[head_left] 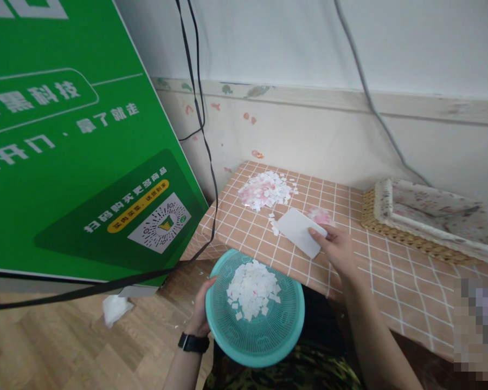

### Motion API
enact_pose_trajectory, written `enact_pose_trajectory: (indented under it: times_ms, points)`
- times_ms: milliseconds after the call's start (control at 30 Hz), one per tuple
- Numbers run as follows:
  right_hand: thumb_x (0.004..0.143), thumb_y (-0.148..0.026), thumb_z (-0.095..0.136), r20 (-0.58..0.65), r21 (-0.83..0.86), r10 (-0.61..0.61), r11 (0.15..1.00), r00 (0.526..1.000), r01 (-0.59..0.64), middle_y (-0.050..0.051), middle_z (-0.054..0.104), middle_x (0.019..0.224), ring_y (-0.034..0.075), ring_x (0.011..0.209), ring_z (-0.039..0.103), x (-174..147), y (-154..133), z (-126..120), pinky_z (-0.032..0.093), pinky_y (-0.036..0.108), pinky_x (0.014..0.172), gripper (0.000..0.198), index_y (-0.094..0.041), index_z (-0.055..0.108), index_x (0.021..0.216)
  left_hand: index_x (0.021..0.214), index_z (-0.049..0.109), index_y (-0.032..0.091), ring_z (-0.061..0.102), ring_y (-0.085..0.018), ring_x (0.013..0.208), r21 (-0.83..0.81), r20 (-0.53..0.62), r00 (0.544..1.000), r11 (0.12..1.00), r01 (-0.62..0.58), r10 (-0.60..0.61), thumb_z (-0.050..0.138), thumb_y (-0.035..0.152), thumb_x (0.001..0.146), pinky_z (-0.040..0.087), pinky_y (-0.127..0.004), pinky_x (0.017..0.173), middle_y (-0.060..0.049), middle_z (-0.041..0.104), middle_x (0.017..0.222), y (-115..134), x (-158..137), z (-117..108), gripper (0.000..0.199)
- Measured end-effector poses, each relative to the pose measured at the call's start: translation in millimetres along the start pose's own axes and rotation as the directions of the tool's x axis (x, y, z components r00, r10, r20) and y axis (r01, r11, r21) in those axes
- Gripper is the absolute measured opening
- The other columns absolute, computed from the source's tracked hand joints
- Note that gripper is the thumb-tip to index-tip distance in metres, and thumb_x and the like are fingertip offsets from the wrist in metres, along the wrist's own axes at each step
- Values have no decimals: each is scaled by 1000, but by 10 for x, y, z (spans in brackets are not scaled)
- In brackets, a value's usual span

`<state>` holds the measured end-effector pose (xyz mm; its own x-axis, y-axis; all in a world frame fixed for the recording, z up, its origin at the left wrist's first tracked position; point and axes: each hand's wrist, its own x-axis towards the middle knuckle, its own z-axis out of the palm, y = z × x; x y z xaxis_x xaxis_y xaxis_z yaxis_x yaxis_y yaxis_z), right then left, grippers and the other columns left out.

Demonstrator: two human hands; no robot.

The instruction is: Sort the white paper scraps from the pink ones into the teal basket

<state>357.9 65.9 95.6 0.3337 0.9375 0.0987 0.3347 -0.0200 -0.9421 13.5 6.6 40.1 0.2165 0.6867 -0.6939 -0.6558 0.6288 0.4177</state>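
Note:
A teal plastic colander (260, 351) is held by its left rim in my left hand (203, 306), just below the table's front edge. White paper scraps (252, 291) lie heaped inside it. My right hand (335, 246) pinches a flat white card (299, 230) by its right end, thumb on top, over the tabletop. A few loose scraps (274, 223) lie at the card's left edge. Further back on the table is a larger pile of white and pinkish paper scraps (266, 189). A pink patch (321, 216) shows behind the card, partly hidden by it.
The table has a brown checked cloth (386, 271). A cloth-lined wicker basket (423, 238) stands at the right against the wall. A green printed cabinet (85, 135) rises at the left, with black cables (212, 179) hanging before it. A white crumpled bag (116, 309) lies on the floor.

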Motion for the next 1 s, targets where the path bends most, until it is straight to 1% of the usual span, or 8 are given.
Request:
enact_pose_trajectory:
  times_ms: [67, 200, 333, 500, 667, 767, 867, 1000]
  points:
    - [71, -46, 65, 6, 16, -7, 1000, 1000, 7, 4, 66, 68, 18, 57, 57, -15, -12, -4, 46, 28, 48, 34, -16, 69, 87, 80, 70, 10, 67, -20, 63, 6, -6, 1000, 1000, 2, -1, 60, 27, 74, 53, -32, 65, -8, 74, 72, 3, -1, -3, 21]
    - [71, -44, 66, -83, 137, 10, 991, 997, 1, 5, 68, 77, 19, 63, 60, -7, 1, -9, 48, 29, 53, 33, -17, 68, 91, 80, 70, 9, 67, -21, 63, 20, 4, 1000, 1000, -12, 12, 61, 27, 74, 53, -33, 65, -9, 74, 72, -1, 3, -10, 21]
    - [72, -43, 66, -112, 76, -7, 997, 994, 16, 5, 68, 76, 18, 62, 59, -4, 34, 5, 48, 30, 54, 33, -17, 69, 93, 79, 70, 10, 66, -20, 63, 14, 0, 1000, 1000, -20, 20, 61, 27, 75, 53, -32, 66, -8, 74, 71, -13, 12, -23, 20]
    - [72, -44, 65, -68, 10, 6, 1000, 998, -6, 4, 66, 70, 18, 58, 58, -33, 30, -9, 46, 28, 49, 34, -16, 69, 91, 80, 71, 9, 66, -19, 64, 4, 4, 1000, 1000, -5, 5, 61, 28, 75, 53, -31, 67, -8, 74, 72, -12, 11, -31, 22]
    - [72, -43, 66, -180, 62, -7, 998, 984, 18, 6, 69, 78, 19, 64, 61, -50, 2, -14, 49, 29, 52, 35, -17, 69, 94, 76, 70, 10, 66, -20, 62, 15, 7, 999, 999, -52, 52, 62, 26, 74, 53, -32, 65, -7, 73, 70, -14, 19, -30, 18]
    - [71, -45, 65, -146, 72, 18, 997, 989, -8, 6, 68, 76, 19, 61, 60, -55, 14, 18, 48, 29, 50, 37, -16, 69, 94, 74, 70, 12, 65, -19, 58, 24, -28, 996, 996, -88, 89, 63, 23, 72, 53, -31, 61, -6, 72, 66, -21, 27, -33, 14]
    - [71, -47, 65, -86, 14, 24, 1000, 996, -23, 6, 67, 70, 18, 56, 59, -44, 51, 33, 47, 28, 47, 40, -15, 69, 95, 75, 69, 11, 66, -19, 59, 21, -61, 995, 997, -72, 74, 63, 24, 72, 53, -31, 62, -6, 73, 66, -21, 23, -32, 14]
    - [72, -48, 64, -129, 6, 1, 1000, 992, 0, 6, 67, 71, 19, 57, 59, -2, 95, 6, 48, 29, 47, 41, -15, 68, 96, 74, 69, 11, 66, -19, 59, 7, -40, 998, 998, -56, 57, 63, 25, 72, 53, -31, 62, -6, 72, 66, -14, 9, -19, 15]
